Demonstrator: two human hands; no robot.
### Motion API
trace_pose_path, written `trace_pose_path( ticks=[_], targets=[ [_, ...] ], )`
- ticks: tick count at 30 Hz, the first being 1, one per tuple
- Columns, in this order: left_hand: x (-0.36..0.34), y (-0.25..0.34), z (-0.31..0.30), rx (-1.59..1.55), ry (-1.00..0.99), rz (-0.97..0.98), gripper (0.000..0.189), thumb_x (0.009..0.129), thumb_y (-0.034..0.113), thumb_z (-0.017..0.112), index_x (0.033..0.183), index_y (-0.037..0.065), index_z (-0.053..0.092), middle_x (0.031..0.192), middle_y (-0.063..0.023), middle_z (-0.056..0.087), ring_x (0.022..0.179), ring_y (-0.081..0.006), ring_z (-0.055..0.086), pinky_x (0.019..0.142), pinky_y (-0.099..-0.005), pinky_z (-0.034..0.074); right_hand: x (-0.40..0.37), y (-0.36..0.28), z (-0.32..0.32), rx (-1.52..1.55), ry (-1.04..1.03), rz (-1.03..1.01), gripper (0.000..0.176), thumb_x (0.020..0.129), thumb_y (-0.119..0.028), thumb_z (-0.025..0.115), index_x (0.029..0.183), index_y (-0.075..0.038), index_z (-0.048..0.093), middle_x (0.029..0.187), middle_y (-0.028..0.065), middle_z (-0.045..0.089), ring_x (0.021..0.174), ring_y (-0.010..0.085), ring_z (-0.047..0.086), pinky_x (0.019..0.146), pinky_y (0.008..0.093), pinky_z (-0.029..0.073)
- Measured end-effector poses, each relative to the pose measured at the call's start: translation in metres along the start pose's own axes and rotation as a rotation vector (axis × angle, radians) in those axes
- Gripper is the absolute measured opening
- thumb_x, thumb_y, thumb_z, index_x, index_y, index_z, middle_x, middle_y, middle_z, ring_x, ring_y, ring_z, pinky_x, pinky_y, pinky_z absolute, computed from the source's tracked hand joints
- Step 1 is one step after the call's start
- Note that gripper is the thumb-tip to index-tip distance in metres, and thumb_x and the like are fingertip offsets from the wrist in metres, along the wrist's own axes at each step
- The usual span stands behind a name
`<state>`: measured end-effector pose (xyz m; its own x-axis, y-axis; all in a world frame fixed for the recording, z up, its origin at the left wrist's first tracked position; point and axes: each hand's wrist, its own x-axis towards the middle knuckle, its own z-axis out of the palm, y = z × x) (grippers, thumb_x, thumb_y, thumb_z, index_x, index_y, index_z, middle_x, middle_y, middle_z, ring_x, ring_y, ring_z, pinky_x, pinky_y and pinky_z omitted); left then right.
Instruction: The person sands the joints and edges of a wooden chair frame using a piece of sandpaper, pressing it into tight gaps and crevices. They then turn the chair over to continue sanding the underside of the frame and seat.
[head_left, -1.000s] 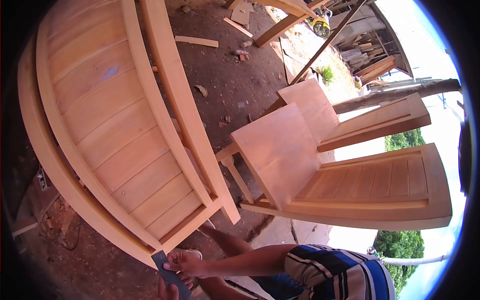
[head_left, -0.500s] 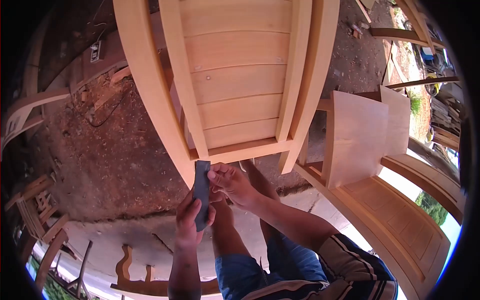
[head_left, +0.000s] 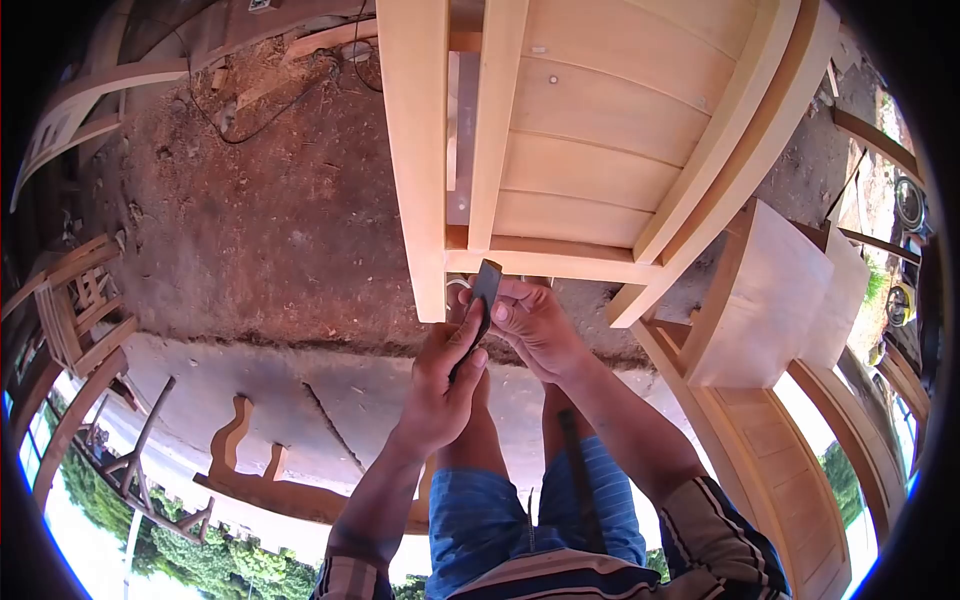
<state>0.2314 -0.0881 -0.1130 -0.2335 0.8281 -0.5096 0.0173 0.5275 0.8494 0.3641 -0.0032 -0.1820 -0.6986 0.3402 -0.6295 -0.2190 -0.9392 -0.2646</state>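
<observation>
Dark strip (head_left: 487,283): just on the wearer's side of the panelled frame (head_left: 605,125); thin, flat, matte.
Handwork: seemingly adjusting the strip; next move probably calls for steady fingers.
Left hand (head_left: 445,365): clamped around the strip.
Right hand (head_left: 540,325): fingers beside it; pinch unclear.
Panelled frame: smooth pale wood, grooved boards.

A wooden chair (head_left: 757,290) stands at the right; far left, a dark cable (head_left: 238,141) (thin, loosely curved) lies on reddish ground (head_left: 270,240), beyond a wooden frame (head_left: 62,325).
</observation>
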Motion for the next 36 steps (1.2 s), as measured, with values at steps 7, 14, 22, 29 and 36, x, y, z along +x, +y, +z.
trace_pose_path(
  ticks=[7, 14, 22, 29, 36],
  targets=[
    [0.002, 0.009, -0.003, 0.155, -0.120, -0.144, 0.047, 0.091, 0.005, 0.058, 0.137, 0.003, 0.050, 0.121, -0.0242, 0.053, 0.107, -0.0402, 0.059, 0.089, -0.0405, 0.048, -0.004, 0.002, 0.003, -0.017, 0.035, 0.015, 0.034, 0.094, -0.024, 0.063, 0.122, -0.004, 0.061, 0.111, 0.0072, 0.067, 0.092, 0.0139, 0.066, 0.083, 0.0290, 0.054],
    [0.004, 0.002, 0.004, 0.132, 0.050, -0.010, 0.050, 0.088, 0.005, 0.063, 0.136, 0.003, 0.051, 0.110, -0.0218, 0.058, 0.098, -0.0344, 0.062, 0.084, -0.0408, 0.049, 0.001, 0.021, 0.000, 0.158, 0.069, 0.036, 0.020, 0.096, -0.017, 0.061, 0.113, -0.006, 0.063, 0.105, 0.0011, 0.066, 0.099, 0.0100, 0.060, 0.088, 0.0270, 0.048],
    [0.013, -0.014, 0.000, 0.268, 0.054, -0.029, 0.041, 0.090, 0.005, 0.062, 0.130, 0.001, 0.055, 0.099, -0.0194, 0.064, 0.087, -0.0303, 0.065, 0.076, -0.0366, 0.051, 0.010, 0.031, -0.001, 0.142, 0.036, 0.043, 0.014, 0.096, -0.014, 0.060, 0.108, -0.008, 0.063, 0.102, -0.0006, 0.065, 0.090, 0.0069, 0.057, 0.080, 0.0248, 0.046],
    [0.026, -0.018, 0.001, 0.416, 0.156, -0.059, 0.032, 0.090, 0.003, 0.059, 0.121, 0.000, 0.061, 0.092, -0.0201, 0.064, 0.080, -0.0342, 0.066, 0.069, -0.0395, 0.052, 0.033, 0.029, 0.002, 0.204, 0.092, 0.137, 0.013, 0.095, -0.020, 0.063, 0.104, -0.011, 0.064, 0.099, -0.0039, 0.064, 0.084, 0.0035, 0.055, 0.076, 0.0221, 0.044],
    [0.045, -0.026, 0.007, 0.476, 0.278, -0.020, 0.035, 0.089, 0.002, 0.058, 0.124, -0.001, 0.059, 0.097, -0.0228, 0.065, 0.086, -0.0383, 0.067, 0.071, -0.0434, 0.053, 0.051, 0.035, 0.001, 0.253, 0.166, 0.097, 0.013, 0.093, -0.021, 0.067, 0.102, -0.012, 0.065, 0.090, -0.0072, 0.063, 0.078, 0.0027, 0.053, 0.077, 0.0216, 0.043]
  ],
)
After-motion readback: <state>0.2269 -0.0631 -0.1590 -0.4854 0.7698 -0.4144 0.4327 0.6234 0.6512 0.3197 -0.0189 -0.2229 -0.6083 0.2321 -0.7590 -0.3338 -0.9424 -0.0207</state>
